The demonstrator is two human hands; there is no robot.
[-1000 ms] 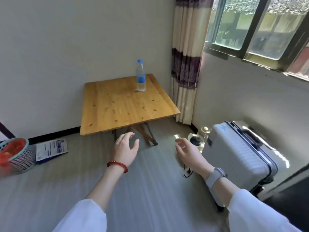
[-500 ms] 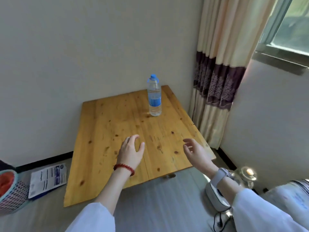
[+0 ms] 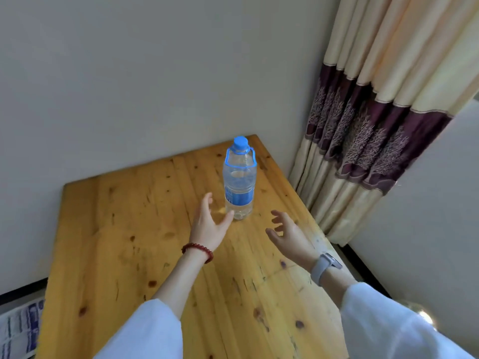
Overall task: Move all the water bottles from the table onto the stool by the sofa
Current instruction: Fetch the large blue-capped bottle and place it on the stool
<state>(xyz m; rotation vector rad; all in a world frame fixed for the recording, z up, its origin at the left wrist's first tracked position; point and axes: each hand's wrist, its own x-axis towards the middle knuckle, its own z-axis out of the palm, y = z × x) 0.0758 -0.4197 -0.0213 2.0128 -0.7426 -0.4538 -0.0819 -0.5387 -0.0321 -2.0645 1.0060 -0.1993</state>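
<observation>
Head view: one upright water bottle (image 3: 239,182) on table (image 3: 129,229), two empty spread hands—left hand (image 3: 208,224), right hand (image 3: 290,235)—nearby.

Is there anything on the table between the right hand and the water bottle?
No. In the head view only bare wood of the table lies between the open right hand and the water bottle.
</observation>
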